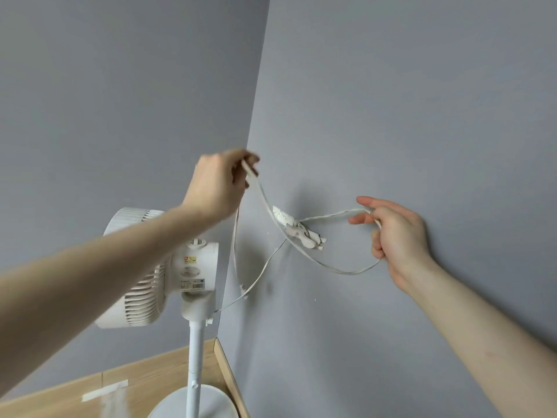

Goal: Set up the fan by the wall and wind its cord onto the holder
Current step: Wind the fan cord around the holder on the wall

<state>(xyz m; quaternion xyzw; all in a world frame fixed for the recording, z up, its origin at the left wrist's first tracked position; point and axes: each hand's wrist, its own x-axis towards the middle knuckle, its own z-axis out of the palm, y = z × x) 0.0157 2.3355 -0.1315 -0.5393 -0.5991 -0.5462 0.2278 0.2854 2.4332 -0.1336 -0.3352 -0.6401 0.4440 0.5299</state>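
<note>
Matt grey painted wall (391, 101), smooth white plastic fan (168, 267) (ribbed grille), pale wood-grain floor (144, 384).

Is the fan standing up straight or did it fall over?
Standing up. The fan sits atop its upright pole, base flat on the floor.

The fan (168, 267) is white — a red-and-yellow sticker and a barcode label on its back. Right of it, the wall (391, 101) is plain grey-blue; cord (340, 270) and holder (301, 233) off-white. Below the fan, pale wood-grain floor (144, 384).
</note>
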